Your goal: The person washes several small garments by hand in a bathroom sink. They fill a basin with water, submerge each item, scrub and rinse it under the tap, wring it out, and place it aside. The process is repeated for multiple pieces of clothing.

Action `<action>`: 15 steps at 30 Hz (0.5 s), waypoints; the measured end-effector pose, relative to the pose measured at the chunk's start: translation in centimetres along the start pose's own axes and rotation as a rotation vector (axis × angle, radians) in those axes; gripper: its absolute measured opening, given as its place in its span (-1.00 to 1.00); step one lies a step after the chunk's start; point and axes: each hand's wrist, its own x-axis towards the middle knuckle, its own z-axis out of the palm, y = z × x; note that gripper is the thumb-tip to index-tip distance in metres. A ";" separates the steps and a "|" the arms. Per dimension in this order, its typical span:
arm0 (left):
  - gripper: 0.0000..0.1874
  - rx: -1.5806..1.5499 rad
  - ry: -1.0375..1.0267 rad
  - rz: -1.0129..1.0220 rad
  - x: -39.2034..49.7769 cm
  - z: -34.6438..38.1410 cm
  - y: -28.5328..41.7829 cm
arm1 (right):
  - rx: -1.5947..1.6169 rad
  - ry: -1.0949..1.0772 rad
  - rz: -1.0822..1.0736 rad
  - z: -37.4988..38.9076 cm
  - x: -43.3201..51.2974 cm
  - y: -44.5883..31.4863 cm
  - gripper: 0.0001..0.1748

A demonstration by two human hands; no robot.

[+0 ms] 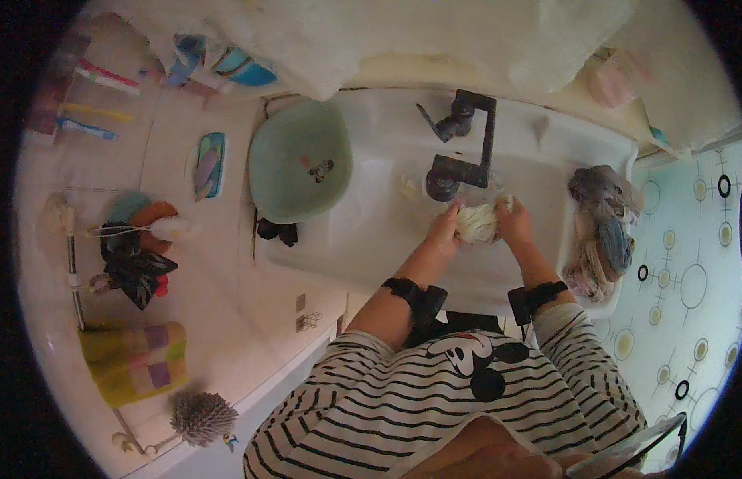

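Over the white sink point(371, 245), my left hand point(444, 225) and my right hand point(516, 223) grip opposite ends of a pale yellowish cloth point(479, 224). The cloth is bunched and looks wet. Just beyond it a black angular faucet point(488, 135) reaches toward me, its spout end close above the cloth. Whether water is running I cannot tell. On the sink's right ledge lies a heap of crumpled grey, blue and beige fabric pieces point(613, 239).
A pale green plastic basin point(272, 191) sits on the sink's left end, with a small dark cloth point(277, 232) below it. Along the left wall are toothbrushes point(90, 127), a blue-rimmed holder point(213, 164), a towel point(131, 362) and a grey scrubber point(202, 418). A patterned curtain point(682, 239) hangs at right.
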 end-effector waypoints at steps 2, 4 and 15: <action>-0.61 0.225 0.115 0.064 1.6 -1.8 0.6 | -0.021 -0.010 0.072 -0.1 1.5 1.3 -0.47; -0.59 0.599 0.240 0.143 3.6 -3.8 1.5 | -0.159 -0.032 0.046 0.5 2.6 1.9 -0.44; -0.65 1.566 0.633 0.621 7.0 -7.7 7.6 | -0.423 -0.290 -0.063 7.0 4.0 2.4 -0.51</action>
